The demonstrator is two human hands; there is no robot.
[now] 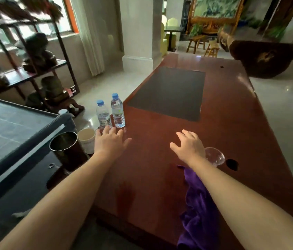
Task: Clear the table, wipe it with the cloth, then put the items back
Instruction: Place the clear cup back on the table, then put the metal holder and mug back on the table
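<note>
Cloth (199,204) lies crumpled on the near part of the reddish wooden table (232,127), a deep purple, soft-looking rag, bunched in folds and trailing toward the near edge, partly under my right forearm. My right hand (189,147) hovers flat above the tabletop just beyond the cloth, fingers spread apart and gripping nothing. A clear plastic cup (215,156) sits just right of that wrist, close to the cloth's far end; whether they touch I cannot tell. A dark round hole (231,164) in the tabletop sits just beyond the cup.

My left hand (110,141) is stretched out well to the left of the cloth, fingers splayed and empty, its fingertips just short of two clear water bottles (117,111) with blue caps standing upright at the table's left edge. Left of that hand stand a white paper cup (87,139) and a dark metal-rimmed cylinder (65,147). Farther from the cloth, a dark rectangular mat (169,94) lies flat at mid-table.
</note>
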